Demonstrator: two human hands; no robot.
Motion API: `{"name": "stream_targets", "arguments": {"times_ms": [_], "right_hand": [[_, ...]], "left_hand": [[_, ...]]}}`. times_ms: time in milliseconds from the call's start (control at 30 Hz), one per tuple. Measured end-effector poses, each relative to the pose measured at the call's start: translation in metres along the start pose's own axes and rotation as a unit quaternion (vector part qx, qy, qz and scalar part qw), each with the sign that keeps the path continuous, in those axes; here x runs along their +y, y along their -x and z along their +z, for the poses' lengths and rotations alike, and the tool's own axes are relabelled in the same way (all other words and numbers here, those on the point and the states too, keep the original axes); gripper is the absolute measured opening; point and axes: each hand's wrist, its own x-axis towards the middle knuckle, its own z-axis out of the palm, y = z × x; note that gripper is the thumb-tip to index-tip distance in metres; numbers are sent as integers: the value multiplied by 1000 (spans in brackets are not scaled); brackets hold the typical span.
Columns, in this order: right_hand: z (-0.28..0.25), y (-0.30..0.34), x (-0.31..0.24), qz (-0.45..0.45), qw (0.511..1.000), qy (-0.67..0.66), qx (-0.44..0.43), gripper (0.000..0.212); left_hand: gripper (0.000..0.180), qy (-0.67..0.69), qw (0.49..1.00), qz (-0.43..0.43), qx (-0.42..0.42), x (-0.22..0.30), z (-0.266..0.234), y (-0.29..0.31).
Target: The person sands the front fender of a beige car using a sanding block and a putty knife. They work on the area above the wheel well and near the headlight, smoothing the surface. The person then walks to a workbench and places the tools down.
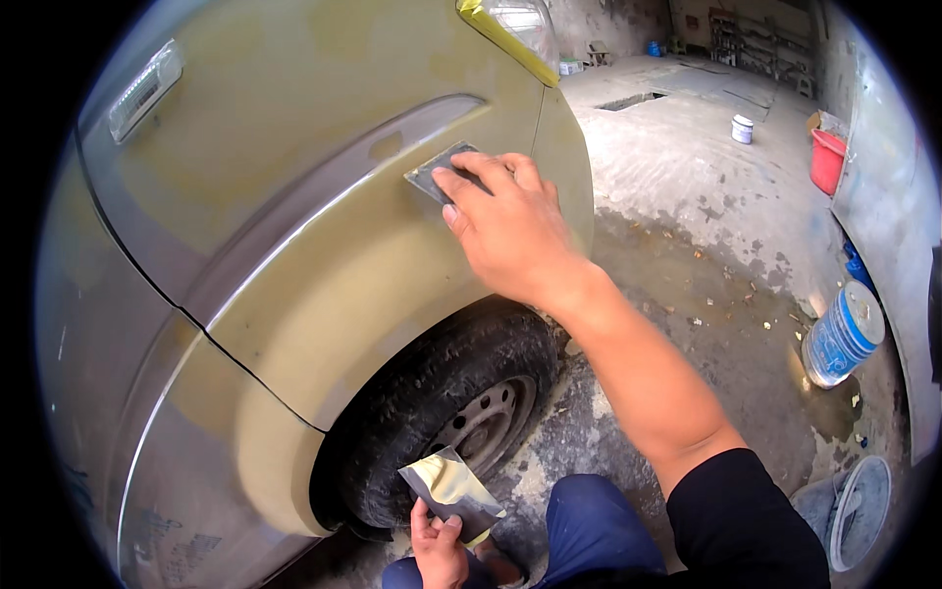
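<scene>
My right hand [510, 211] pinches a thin, dark rectangular putty spreader [428, 179] between thumb and fingers. Its far edge lies against the car's fender [353, 236], just below a raised body crease. Broad dull yellow-beige patches cover the panel over its grey surface. Low down in front of the wheel, my left hand [439, 552] grips a flat dark putty board [469, 510] by its lower edge. Pale yellow putty [444, 479] is heaped and smeared on top of the board.
Beneath the wheel arch sits a black tyre [392, 447]. Yellow tape [505, 41] edges the headlight. At right stand a blue-and-white bucket [844, 334], a clear bucket [859, 515] and a red bucket [827, 162]. A small white tub [742, 129] is farther back on the stained concrete.
</scene>
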Motion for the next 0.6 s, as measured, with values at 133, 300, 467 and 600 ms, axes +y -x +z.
{"name": "stream_targets", "arguments": {"times_ms": [133,300,467,600], "right_hand": [[0,-15,9,-1,1000,-1,27,34],[10,1,12,-3,1000,3,-1,35],[-5,-8,7,-10,1000,-7,-1,37],[8,-13,-7,-6,1000,15,4,37]], "left_hand": [[65,1,1000,4,-1,-1,7,0],[65,-6,1000,0,-5,-5,-1,-2],[65,6,1000,-4,-14,-5,4,-4],[65,-1,1000,6,-7,-8,1,-7]]}}
